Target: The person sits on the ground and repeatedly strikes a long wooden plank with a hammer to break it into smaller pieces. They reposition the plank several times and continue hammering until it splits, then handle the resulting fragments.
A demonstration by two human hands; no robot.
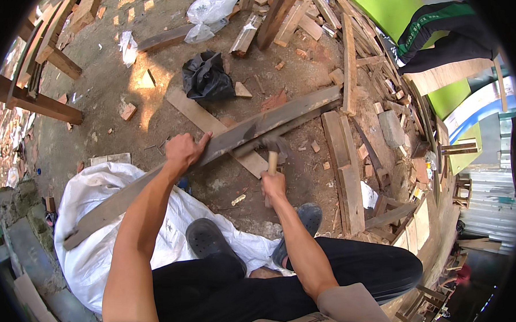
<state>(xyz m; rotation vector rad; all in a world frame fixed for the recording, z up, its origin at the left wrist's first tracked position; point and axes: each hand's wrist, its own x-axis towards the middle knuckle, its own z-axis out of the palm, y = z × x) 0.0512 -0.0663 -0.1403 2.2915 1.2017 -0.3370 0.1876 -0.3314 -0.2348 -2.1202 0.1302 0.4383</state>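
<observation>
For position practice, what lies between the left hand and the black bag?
In the head view, a flat board and ground separate the left hand from the bag.

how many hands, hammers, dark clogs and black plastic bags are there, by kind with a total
Hands: 2 (left hand, right hand)
Hammer: 1
Dark clogs: 2 (left clog, right clog)
Black plastic bag: 1
Total: 6

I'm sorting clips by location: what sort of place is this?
Likely a makeshift woodworking yard: the right hand grips a hammer near a long wooden plank, and wood offcuts litter the ground.
</observation>
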